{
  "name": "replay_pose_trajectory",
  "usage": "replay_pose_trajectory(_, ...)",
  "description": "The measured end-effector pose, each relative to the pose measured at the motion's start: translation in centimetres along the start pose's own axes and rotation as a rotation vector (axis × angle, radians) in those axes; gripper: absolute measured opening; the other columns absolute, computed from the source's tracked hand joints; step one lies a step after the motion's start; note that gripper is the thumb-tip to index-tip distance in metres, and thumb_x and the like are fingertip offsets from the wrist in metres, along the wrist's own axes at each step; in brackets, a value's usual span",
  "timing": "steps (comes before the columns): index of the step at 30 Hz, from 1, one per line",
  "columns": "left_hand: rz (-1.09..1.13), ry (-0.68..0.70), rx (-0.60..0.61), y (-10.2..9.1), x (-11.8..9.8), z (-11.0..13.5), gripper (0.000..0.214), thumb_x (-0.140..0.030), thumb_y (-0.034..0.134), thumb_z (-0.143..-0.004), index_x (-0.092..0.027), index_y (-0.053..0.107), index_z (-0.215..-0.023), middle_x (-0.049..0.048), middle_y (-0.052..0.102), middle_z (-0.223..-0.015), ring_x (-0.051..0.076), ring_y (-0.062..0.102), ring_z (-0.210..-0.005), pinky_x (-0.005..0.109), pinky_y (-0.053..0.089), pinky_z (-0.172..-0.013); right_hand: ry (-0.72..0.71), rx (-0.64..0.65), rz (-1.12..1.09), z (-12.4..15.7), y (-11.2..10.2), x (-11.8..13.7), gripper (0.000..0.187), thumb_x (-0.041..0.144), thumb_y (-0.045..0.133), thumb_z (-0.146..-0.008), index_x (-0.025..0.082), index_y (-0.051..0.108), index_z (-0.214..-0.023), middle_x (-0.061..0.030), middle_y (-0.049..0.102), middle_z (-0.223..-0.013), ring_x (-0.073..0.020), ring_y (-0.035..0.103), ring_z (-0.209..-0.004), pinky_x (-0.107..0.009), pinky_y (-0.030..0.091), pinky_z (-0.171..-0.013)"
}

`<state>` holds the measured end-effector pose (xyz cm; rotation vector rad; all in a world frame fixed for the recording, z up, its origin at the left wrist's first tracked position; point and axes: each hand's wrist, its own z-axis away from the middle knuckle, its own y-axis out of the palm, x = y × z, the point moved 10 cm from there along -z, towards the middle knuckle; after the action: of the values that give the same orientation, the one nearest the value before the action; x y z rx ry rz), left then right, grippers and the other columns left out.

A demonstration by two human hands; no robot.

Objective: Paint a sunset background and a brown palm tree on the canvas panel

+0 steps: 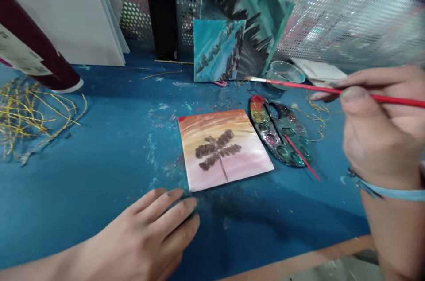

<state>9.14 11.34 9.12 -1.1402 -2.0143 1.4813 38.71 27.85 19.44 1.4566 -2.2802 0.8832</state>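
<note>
A small painting on white card [222,150] lies flat on the blue table, showing an orange-to-pink sky and a brown palm-like shape. My left hand [156,228] rests on the table, its fingertips just below the card's near corner and holding nothing. My right hand [375,126] is raised at the right, pinching a red-handled paintbrush [318,88]. The brush's pale tip points left, in the air above and behind the oval paint palette [280,132]. A second red-handled brush [300,157] lies across the palette's lower right.
Several painted panels [245,24] lean against a perforated metal screen [348,10] at the back. A clear dish [284,75] stands behind the palette. At left are a dark red cylinder [43,46] and a tangle of gold wire [33,117]. The table's wooden front edge [299,261] runs along the bottom.
</note>
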Motion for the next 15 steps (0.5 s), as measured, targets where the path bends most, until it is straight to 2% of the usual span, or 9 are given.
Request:
replay_pose_trajectory(2, -0.006, -0.004, -0.001, -0.2, 0.0, -0.4, 0.039, -0.03, 0.036, -0.127, -0.025, 0.074, -0.129, -0.0037, 0.084, -0.132, 0.021, 0.077, -0.111, 0.039, 0.05, -0.102, -0.049, -0.035, 0.111, 0.7, -0.2, 0.2, 0.018, 0.044, 0.083, -0.103, 0.03, 0.084, -0.114, -0.0033, 0.08, -0.097, -0.0229, 0.078, -0.083, -0.046, 0.059, -0.073)
replay_pose_trajectory(3, -0.016, 0.005, 0.003, -0.4, 0.0, -0.6, 0.04, -0.029, 0.034, -0.127, -0.025, 0.074, -0.13, -0.0032, 0.085, -0.131, 0.022, 0.078, -0.111, 0.039, 0.051, -0.102, -0.097, -0.045, 0.204, 0.9, -0.3, 0.4, 0.017, 0.044, 0.081, -0.104, 0.03, 0.082, -0.113, -0.0037, 0.08, -0.097, -0.0232, 0.078, -0.084, -0.046, 0.059, -0.073)
replay_pose_trajectory(6, -0.049, 0.034, 0.003, -0.9, -0.2, -1.1, 0.044, -0.024, 0.031, -0.126, -0.024, 0.074, -0.128, -0.0025, 0.087, -0.126, 0.021, 0.082, -0.107, 0.038, 0.054, -0.099, -0.301, -0.04, 0.45, 1.3, -0.2, 0.6, 0.012, 0.038, 0.072, -0.109, 0.029, 0.078, -0.115, -0.0054, 0.082, -0.107, -0.0262, 0.08, -0.101, -0.053, 0.063, -0.089)
replay_pose_trajectory(8, -0.048, 0.043, 0.012, -1.1, -0.3, -1.4, 0.044, -0.021, 0.031, -0.125, -0.024, 0.075, -0.127, -0.0016, 0.087, -0.124, 0.02, 0.083, -0.107, 0.038, 0.056, -0.097, -0.411, -0.028, 0.507, 1.6, 0.0, 0.2, 0.015, 0.031, 0.069, -0.11, 0.029, 0.076, -0.123, -0.0054, 0.083, -0.114, -0.0273, 0.08, -0.11, -0.056, 0.065, -0.098)
replay_pose_trajectory(10, -0.032, 0.043, 0.026, -1.0, -0.2, -1.5, 0.042, -0.018, 0.033, -0.123, -0.024, 0.075, -0.127, 0.0, 0.087, -0.125, 0.022, 0.084, -0.11, 0.038, 0.058, -0.096, -0.409, -0.039, 0.474, 1.6, -0.1, -1.0, 0.017, 0.03, 0.069, -0.109, 0.028, 0.076, -0.125, -0.0058, 0.083, -0.117, -0.0272, 0.08, -0.114, -0.055, 0.065, -0.101)
replay_pose_trajectory(12, -0.01, 0.041, 0.045, -0.7, 0.0, -1.3, 0.039, -0.018, 0.037, -0.122, -0.025, 0.075, -0.128, 0.0008, 0.087, -0.125, 0.023, 0.084, -0.111, 0.039, 0.059, -0.096, -0.32, -0.071, 0.385, 1.2, -0.7, -2.7, 0.015, 0.036, 0.071, -0.11, 0.026, 0.076, -0.119, -0.0056, 0.082, -0.11, -0.025, 0.08, -0.108, -0.05, 0.065, -0.096)
replay_pose_trajectory(15, 0.063, 0.037, 0.039, -0.6, 0.3, -0.6, 0.037, -0.017, 0.039, -0.121, -0.026, 0.073, -0.13, -0.0001, 0.085, -0.127, 0.021, 0.082, -0.113, 0.037, 0.057, -0.102, -0.201, -0.137, 0.226, 0.5, -1.7, -4.8, 0.031, 0.052, 0.068, -0.113, 0.023, 0.073, -0.102, -0.0005, 0.075, -0.085, -0.0163, 0.076, -0.074, -0.035, 0.061, -0.069)
